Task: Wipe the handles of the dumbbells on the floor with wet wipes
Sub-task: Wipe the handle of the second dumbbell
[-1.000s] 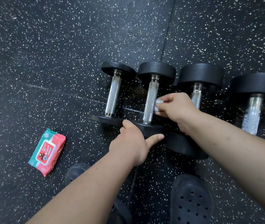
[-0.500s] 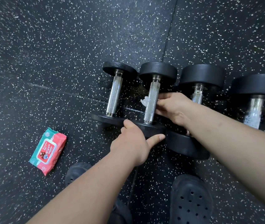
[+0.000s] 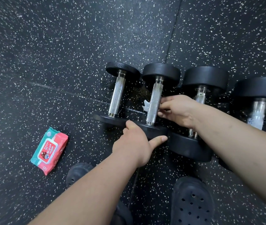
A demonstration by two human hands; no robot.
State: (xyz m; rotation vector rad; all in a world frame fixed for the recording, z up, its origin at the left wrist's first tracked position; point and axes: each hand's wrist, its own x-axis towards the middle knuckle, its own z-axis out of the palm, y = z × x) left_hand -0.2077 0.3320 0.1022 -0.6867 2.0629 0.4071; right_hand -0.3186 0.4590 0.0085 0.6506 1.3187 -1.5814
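On the speckled black rubber floor (image 3: 64, 62), four dumbbells (image 3: 205, 77) lie side by side in a row. The left hand (image 3: 137, 143) grips the near weight plate (image 3: 153, 129) of the second dumbbell from the left (image 3: 161, 72), fingers curled over its rim, thumb stretched along its edge. The right hand (image 3: 179, 111) reaches in from the right, fingers curled against that dumbbell's knurled handle (image 3: 154, 98), holding a white wet wipe (image 3: 146, 106) whose corner pokes out on the handle's left side. A red and green pack of wipes (image 3: 49, 150) lies flat, well to the left. Black perforated clogs (image 3: 192, 202) show at the bottom
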